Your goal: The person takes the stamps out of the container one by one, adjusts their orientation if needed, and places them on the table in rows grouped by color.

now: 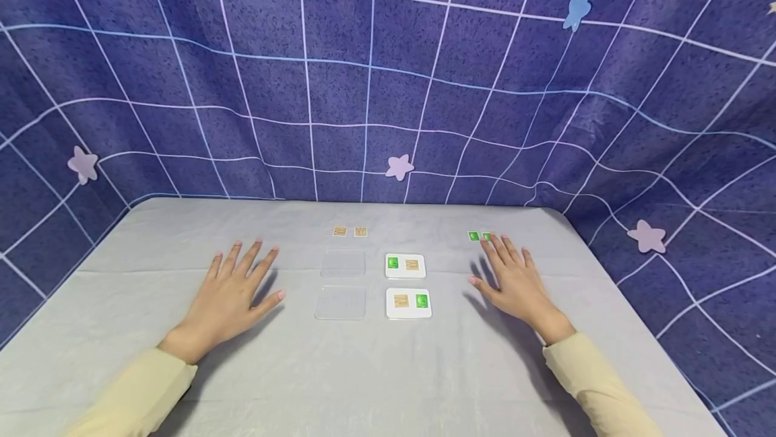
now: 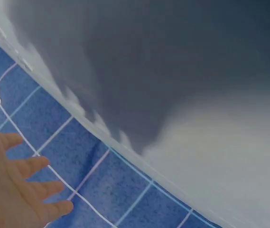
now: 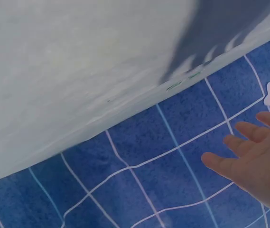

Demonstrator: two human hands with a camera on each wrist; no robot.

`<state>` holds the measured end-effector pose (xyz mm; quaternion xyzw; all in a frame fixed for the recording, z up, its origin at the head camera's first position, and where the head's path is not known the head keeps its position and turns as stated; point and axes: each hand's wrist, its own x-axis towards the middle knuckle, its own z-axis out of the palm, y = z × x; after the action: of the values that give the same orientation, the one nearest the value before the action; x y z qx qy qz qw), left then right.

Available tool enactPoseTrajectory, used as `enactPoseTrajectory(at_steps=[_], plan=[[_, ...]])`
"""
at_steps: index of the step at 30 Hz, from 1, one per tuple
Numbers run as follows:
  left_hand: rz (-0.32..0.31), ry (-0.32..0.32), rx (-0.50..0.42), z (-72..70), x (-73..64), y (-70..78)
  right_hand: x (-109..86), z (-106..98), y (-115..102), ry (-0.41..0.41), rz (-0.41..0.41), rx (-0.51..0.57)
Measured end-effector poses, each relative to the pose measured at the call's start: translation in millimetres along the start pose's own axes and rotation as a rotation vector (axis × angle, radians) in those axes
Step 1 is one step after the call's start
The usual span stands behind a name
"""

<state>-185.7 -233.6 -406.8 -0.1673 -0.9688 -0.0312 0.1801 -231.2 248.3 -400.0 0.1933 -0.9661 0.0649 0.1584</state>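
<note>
In the head view my left hand [image 1: 226,301] hovers over the table's left side, fingers spread, holding nothing. My right hand [image 1: 516,287] hovers at the right, also spread and holding nothing. Its fingertips overlap the view of one of two small green squares [image 1: 473,236]. Between the hands stand an upper white case [image 1: 403,269] and a lower white case [image 1: 411,312], each bearing one green and one brown square. Left of them lie two clear plastic pieces, an upper clear rectangle [image 1: 343,264] and a lower clear rectangle [image 1: 340,303]. Two small brown squares [image 1: 360,231] lie farther back.
A grey cloth covers the table [image 1: 339,383]. Behind it and at both sides hangs a blue gridded curtain [image 1: 339,97] with star shapes, including a pale star [image 1: 399,167] just above the back edge.
</note>
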Motion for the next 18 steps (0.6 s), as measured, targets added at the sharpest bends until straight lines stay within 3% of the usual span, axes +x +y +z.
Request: enactPoseTrajectory(at_steps=[13, 18], plan=[[0.125, 0.039, 0.017, 12.7, 14.4, 23.8, 10.9, 7, -18, 0.077, -0.110, -0.040], [0.154, 0.007, 0.025, 13.1, 21.1, 33.1, 15.2, 9, -23, 0.094, -0.149, -0.052]])
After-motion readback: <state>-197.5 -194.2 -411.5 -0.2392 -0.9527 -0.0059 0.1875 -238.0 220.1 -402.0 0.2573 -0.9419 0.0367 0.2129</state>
